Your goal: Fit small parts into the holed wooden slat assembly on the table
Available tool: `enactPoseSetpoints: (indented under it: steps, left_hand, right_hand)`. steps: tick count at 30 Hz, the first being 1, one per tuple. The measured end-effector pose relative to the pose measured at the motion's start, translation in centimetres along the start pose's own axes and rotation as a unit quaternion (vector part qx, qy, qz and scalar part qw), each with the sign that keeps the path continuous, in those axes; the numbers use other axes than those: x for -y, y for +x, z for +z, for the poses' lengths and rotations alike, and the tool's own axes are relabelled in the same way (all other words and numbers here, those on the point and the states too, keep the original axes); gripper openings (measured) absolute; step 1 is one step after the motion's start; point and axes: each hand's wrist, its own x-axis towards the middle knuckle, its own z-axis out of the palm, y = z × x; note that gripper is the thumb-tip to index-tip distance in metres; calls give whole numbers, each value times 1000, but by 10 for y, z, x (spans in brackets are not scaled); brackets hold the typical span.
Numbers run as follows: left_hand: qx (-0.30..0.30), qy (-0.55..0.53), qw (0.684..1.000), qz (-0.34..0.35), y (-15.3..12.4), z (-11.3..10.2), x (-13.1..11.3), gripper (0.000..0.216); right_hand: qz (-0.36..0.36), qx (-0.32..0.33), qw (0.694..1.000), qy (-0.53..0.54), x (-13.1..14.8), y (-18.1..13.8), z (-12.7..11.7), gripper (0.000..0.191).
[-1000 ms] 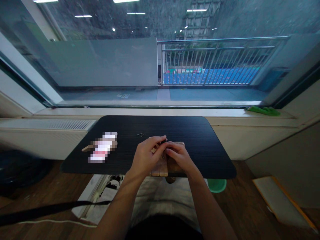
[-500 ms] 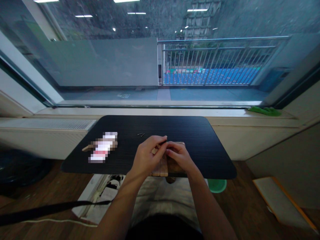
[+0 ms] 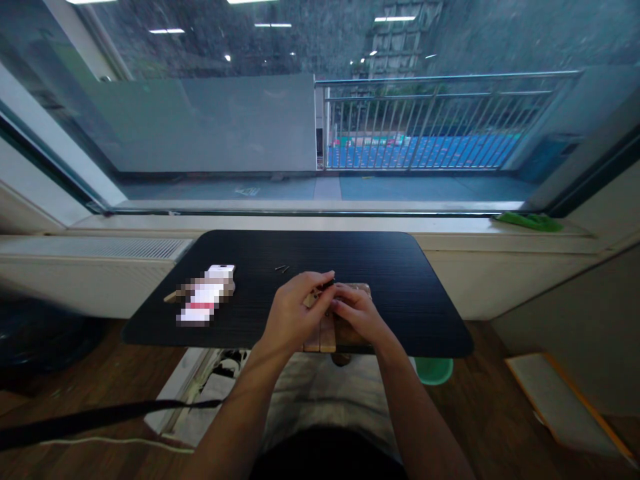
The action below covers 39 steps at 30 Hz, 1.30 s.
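Observation:
My left hand is closed, its thumb and fingers pinched around a small dark piece whose kind I cannot make out. My right hand meets it from the other side, fingertips pinched together at the same spot; what they hold is hidden. Below both hands lies a wooden object made of light strips, with a darker brown part on its right. It reaches the near edge of the black table. Two thin screws or nails lie beyond my left hand.
A phone, partly blurred out, lies at the table's left over a light wooden stick-like thing. A window sill with a green cloth runs behind. Under the table's right side is a green basin.
Both hands stay in nearly the same place. A little more of the small dark piece shows between the fingertips now.

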Motion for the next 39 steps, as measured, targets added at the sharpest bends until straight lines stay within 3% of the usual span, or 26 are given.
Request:
enactPoseSetpoints:
  steps: [13, 30, 39]
  left_hand:
    - [14, -7, 1000, -12, 0, -1, -2, 19]
    - [29, -13, 999, -21, 1, -5, 0, 21]
    - [34, -14, 999, -18, 2, -7, -2, 21]
  right_hand:
    - [22, -22, 999, 44, -7, -1, 3, 21]
    - [-12, -43, 999, -25, -1, 0, 4, 21]
    - [7, -36, 999, -19, 3, 0, 2, 19]
